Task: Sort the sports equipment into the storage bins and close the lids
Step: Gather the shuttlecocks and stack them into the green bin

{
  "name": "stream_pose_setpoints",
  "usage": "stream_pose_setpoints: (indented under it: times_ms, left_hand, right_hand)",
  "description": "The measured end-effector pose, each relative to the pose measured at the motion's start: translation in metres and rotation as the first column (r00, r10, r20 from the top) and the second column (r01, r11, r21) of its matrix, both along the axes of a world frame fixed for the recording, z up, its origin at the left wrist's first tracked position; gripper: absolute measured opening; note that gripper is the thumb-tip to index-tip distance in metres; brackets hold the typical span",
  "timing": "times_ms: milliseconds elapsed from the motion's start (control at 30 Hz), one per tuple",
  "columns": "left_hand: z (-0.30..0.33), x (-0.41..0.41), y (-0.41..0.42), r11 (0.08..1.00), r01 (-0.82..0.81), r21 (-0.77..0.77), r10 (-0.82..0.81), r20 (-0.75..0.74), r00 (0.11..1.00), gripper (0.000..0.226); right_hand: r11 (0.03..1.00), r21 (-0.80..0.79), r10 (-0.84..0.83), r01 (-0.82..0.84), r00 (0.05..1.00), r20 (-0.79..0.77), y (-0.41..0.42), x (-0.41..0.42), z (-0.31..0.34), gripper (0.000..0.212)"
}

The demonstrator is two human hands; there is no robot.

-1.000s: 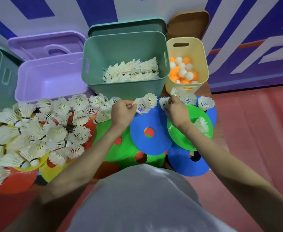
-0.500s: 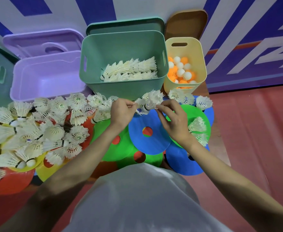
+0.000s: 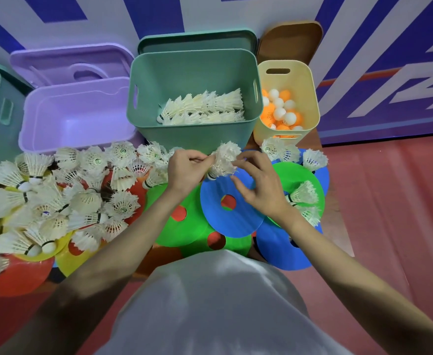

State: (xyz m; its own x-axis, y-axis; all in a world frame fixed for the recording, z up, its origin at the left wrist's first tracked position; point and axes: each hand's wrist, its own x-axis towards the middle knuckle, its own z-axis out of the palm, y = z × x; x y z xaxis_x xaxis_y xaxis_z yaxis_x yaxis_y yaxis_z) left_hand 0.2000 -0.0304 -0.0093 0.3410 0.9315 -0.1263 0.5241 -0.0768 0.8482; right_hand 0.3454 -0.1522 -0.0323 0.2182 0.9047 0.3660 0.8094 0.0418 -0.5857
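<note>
Both hands met over the blue disc (image 3: 225,216). Left hand (image 3: 184,170) pinched the feather side of a shuttlecock bundle (image 3: 224,160); right hand (image 3: 259,185) had thumb and fingers curled round its other side. Bundle sat just in front of the green bin (image 3: 192,134), above the disc. Stacked shuttlecocks (image 3: 202,106) lay inside that bin, lid off. Orange and white balls (image 3: 280,111) filled the yellow bin (image 3: 310,98) to its right. Purple bin (image 3: 77,111) stood left of green. Loose shuttlecocks (image 3: 56,196) heaped over discs to my left; a few more (image 3: 302,193) beside my right wrist.
</note>
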Motion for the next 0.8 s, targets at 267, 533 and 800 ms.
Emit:
stream_pose_setpoints:
  times_ms: [267,533,800]
  left_hand:
    - [-0.002,-0.008,0.001,0.97,0.212,-0.117,-0.203,0.086,0.975,0.026]
    - [-0.019,-0.026,0.001,0.945,0.293,-0.144,-0.283,0.088,0.955,0.062]
    - [-0.024,-0.042,0.01,0.991,0.124,-0.048,-0.122,0.04,0.992,0.056]
  right_hand:
    - [0.999,0.045,0.004,-0.008,0.996,0.086,0.009,-0.003,-0.006,0.012]
    - [0.979,-0.057,0.195,-0.197,0.98,-0.031,0.016,-0.007,-0.012,0.022]
    - [0.996,-0.081,-0.041,0.03,0.991,-0.126,0.031,0.007,-0.012,0.028]
